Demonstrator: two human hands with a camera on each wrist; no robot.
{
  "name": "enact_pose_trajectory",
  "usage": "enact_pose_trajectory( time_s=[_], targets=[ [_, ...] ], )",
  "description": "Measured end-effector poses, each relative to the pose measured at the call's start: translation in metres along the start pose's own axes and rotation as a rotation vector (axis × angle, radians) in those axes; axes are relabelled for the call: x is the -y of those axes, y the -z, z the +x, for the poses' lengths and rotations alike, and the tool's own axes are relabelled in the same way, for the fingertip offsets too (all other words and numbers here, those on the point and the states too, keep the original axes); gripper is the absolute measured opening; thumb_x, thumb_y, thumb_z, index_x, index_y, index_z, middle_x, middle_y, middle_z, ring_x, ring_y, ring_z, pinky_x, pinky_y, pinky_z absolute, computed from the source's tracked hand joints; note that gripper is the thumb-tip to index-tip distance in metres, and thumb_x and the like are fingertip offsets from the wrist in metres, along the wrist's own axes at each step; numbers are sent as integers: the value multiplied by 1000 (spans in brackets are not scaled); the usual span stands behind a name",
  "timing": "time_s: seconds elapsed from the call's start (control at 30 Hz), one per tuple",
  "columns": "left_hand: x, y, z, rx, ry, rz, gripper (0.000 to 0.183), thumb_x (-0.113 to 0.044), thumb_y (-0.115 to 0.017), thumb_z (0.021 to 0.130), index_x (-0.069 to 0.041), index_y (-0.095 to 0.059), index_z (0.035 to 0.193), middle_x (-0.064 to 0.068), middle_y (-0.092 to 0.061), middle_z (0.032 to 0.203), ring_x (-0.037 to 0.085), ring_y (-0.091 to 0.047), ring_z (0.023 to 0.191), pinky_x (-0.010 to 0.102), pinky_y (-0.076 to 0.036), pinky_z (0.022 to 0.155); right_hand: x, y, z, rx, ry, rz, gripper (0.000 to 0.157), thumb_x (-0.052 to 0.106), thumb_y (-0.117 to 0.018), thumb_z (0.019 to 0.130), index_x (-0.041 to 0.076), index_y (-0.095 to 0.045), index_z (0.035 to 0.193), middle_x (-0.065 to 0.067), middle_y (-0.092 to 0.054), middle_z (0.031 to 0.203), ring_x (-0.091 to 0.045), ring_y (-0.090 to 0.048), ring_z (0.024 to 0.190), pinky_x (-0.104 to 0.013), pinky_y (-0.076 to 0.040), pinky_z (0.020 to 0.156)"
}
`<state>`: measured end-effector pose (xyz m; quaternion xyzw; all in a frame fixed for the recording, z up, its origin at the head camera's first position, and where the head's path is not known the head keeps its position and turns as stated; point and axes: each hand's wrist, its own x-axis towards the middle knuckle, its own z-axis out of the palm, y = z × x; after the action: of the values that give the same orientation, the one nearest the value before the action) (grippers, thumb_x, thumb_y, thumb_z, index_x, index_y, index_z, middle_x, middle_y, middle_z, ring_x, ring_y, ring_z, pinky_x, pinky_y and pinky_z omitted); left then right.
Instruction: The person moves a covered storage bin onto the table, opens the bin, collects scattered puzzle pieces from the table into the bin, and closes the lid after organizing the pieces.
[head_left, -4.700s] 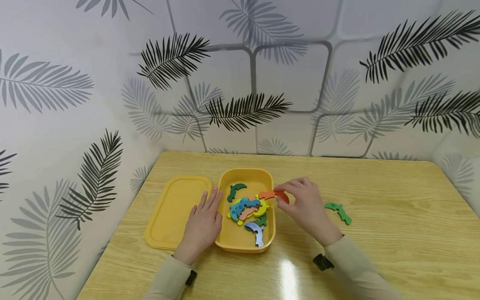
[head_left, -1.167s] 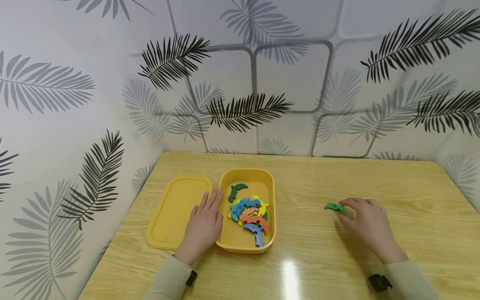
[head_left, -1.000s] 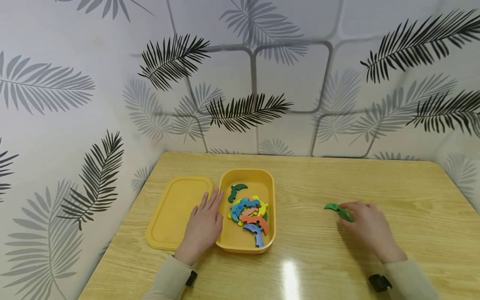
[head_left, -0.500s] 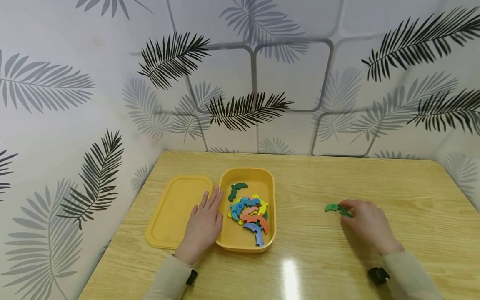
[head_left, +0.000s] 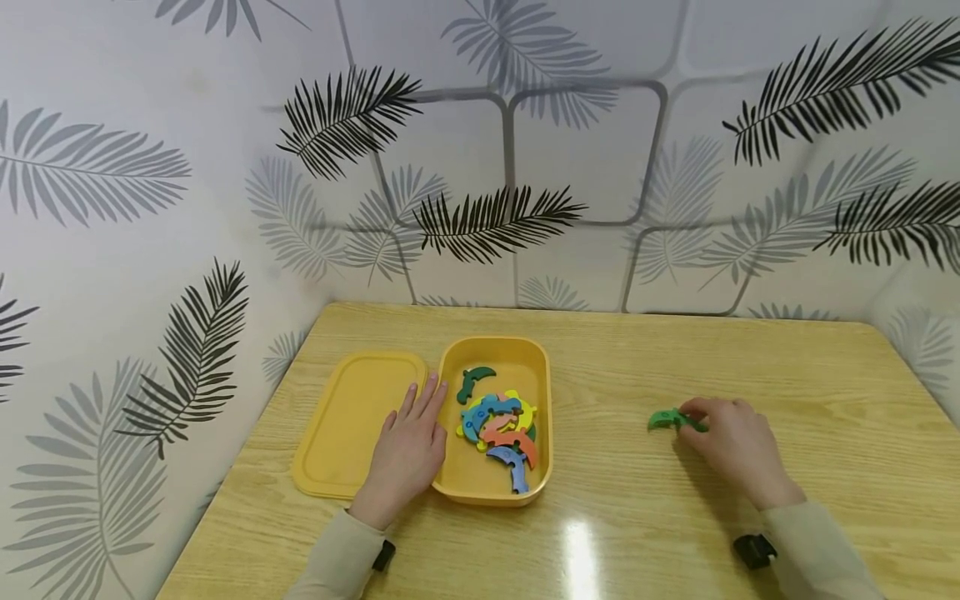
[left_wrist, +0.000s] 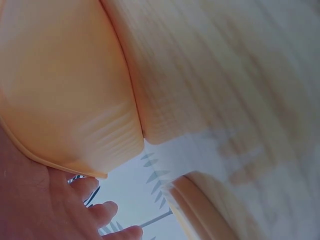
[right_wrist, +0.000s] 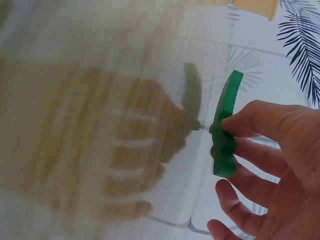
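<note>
Between thumb and fingers my right hand (head_left: 738,450) pinches a green curved puzzle piece (head_left: 663,418). In the right wrist view the green piece (right_wrist: 227,120) stands on edge near the shiny tabletop, with its reflection beside it. My left hand (head_left: 405,454) lies with straight fingers against the left rim of a yellow box (head_left: 546,408). Inside that box are several loose foam-like pieces: a dark green one (head_left: 474,383), a blue one (head_left: 487,410), an orange one (head_left: 517,442) and a periwinkle one (head_left: 514,468). Yellow parts show under the pile.
A flat yellow lid (head_left: 360,425) lies on the wooden table (head_left: 615,367) left of the box, partly behind my left hand. A wall (head_left: 570,150) with leaf patterns borders the table at the back and left.
The orange piece was set into the box, and my right hand moved right to the green piece. Over the last second it has tipped that piece slightly. My left hand stays put.
</note>
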<state>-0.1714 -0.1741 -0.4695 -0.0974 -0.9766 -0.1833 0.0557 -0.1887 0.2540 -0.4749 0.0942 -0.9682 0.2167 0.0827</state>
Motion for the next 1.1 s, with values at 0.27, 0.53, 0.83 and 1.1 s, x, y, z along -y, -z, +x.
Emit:
enact_pose_trajectory(
  time_s=[0.27, 0.53, 0.83, 1.1],
  targets=[
    [-1, 1, 0, -6, 0, -2, 55, -18, -44, 102, -15, -33, 155, 2, -25, 161, 29, -18, 148, 62, -25, 109, 13, 0, 2, -137, 55, 37, 16, 12, -74, 84, 8, -76, 99, -8, -72, 93, -34, -56, 83, -49, -41, 67],
    [0, 1, 0, -6, -6, -5, 55, -17, -44, 102, -15, -33, 156, 3, -25, 161, 29, -18, 148, 62, -25, 109, 32, -1, 2, -281, 121, 129, 13, 8, -70, 85, 7, -74, 97, -10, -71, 94, -36, -53, 90, -56, -37, 78],
    [0, 1, -1, -1, -1, 4, 55, -18, -43, 102, -16, -32, 156, -1, -22, 161, 29, -17, 148, 62, -25, 109, 44, -5, 6, -365, 170, 156, 11, 6, -73, 82, 8, -75, 92, -11, -72, 93, -33, -53, 87, -52, -37, 77],
    [0, 0, -1, -8, -4, 4, 55, -17, -43, 102, -15, -33, 156, 3, -25, 161, 30, -18, 148, 63, -25, 109, 54, -5, 9, -391, 173, 192, 13, 4, -75, 80, 8, -75, 93, -9, -72, 94, -31, -52, 89, -52, -35, 80]
  ],
)
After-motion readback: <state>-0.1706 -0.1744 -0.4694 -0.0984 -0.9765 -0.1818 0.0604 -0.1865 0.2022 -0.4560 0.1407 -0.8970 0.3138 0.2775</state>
